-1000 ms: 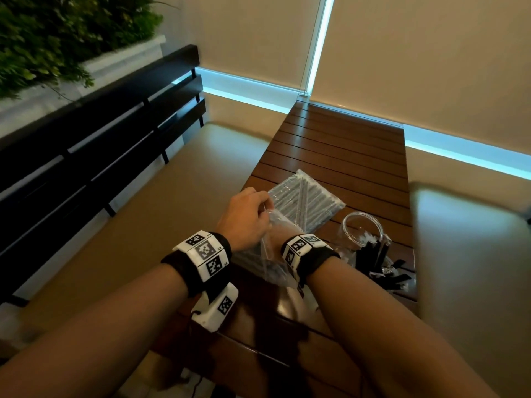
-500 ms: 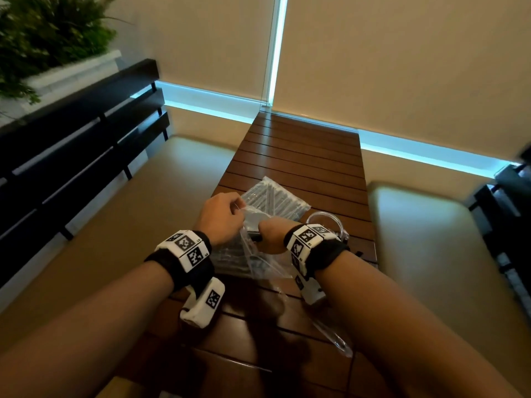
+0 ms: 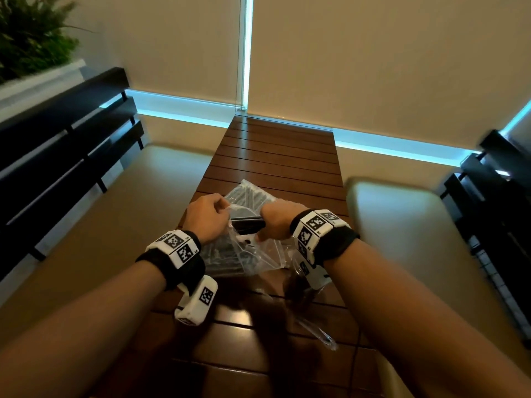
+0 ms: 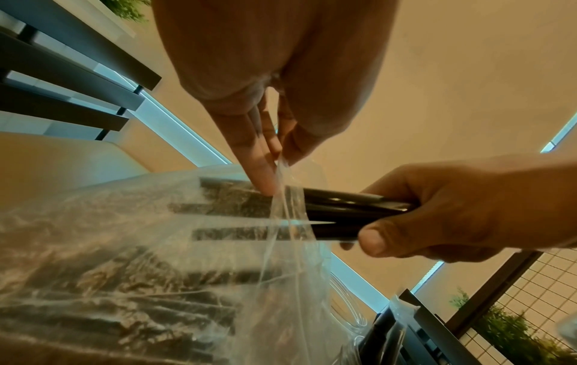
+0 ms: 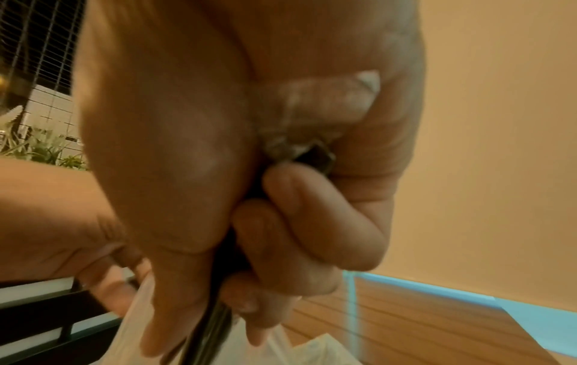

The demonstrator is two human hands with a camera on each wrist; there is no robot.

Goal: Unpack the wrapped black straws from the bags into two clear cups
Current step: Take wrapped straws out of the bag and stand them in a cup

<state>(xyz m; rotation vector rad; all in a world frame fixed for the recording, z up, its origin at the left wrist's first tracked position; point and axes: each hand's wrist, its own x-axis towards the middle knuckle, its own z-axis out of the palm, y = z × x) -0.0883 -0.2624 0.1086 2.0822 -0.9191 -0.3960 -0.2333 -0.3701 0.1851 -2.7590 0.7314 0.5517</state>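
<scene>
A clear plastic bag [image 3: 230, 254] full of wrapped black straws lies on the wooden slat table [image 3: 275, 156]. My left hand [image 3: 209, 218] pinches the bag's open edge [image 4: 285, 177] between thumb and fingers. My right hand [image 3: 273, 222] grips a bundle of black straws [image 3: 248, 224], half drawn out of the bag's mouth; in the left wrist view the bundle [image 4: 349, 210] runs from the plastic into that fist. In the right wrist view the fingers [image 5: 296, 222] curl round the dark straws [image 5: 215, 321]. A second bag of straws [image 3: 248, 195] lies just beyond. A clear cup rim [image 4: 346, 303] shows low behind the bag.
Cushioned beige benches [image 3: 129, 219] flank the table on both sides, with dark slatted backrests [image 3: 66, 133] behind them. A loose strip of clear plastic [image 3: 316, 328] lies on the table near my right forearm. Plants [image 3: 31, 35] stand at the upper left.
My right hand has come out of the bag's mouth with a bundle of straws. The view has swung, so my right arm now hides the cup with straws on the right.
</scene>
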